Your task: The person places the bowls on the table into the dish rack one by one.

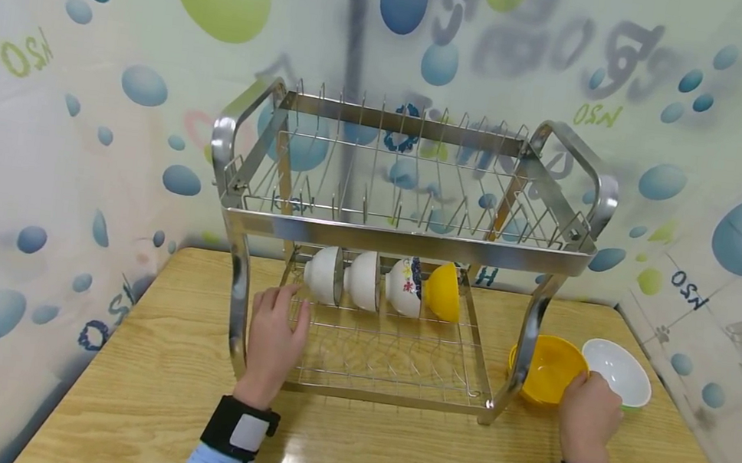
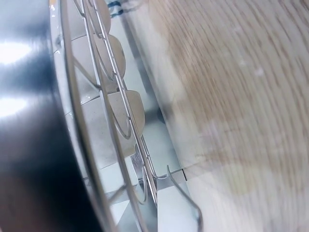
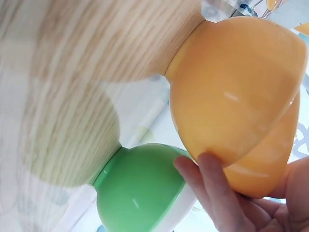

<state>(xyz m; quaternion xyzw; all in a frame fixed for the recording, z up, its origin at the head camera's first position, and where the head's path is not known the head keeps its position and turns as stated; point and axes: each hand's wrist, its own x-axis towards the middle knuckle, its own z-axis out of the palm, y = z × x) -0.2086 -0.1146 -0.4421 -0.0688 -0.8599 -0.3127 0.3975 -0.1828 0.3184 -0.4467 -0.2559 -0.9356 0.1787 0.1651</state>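
My right hand (image 1: 590, 413) pinches the near right rim of a yellow bowl (image 1: 547, 370). In the right wrist view, that upper yellow bowl (image 3: 260, 169) sits tilted in a second yellow bowl (image 3: 231, 87), and fingertips touch the lower bowl's side. Just right of them stands a bowl (image 1: 614, 369), white inside and green outside. My left hand (image 1: 275, 335) is at the left side of the steel dish rack (image 1: 404, 243), fingers extended and holding nothing. Beyond its fingertips, two white bowls (image 1: 324, 275), a flower-patterned bowl (image 1: 404, 287) and a yellow bowl (image 1: 444, 292) stand on edge in the lower tier.
Wire dividers (image 1: 398, 208) rise from the rack's upper tier, which holds no dishes. The rack's right front leg (image 1: 528, 336) stands close beside the stacked yellow bowls. A wooden table (image 1: 399, 459) lies beneath everything, with a patterned sheet (image 1: 100, 175) behind it.
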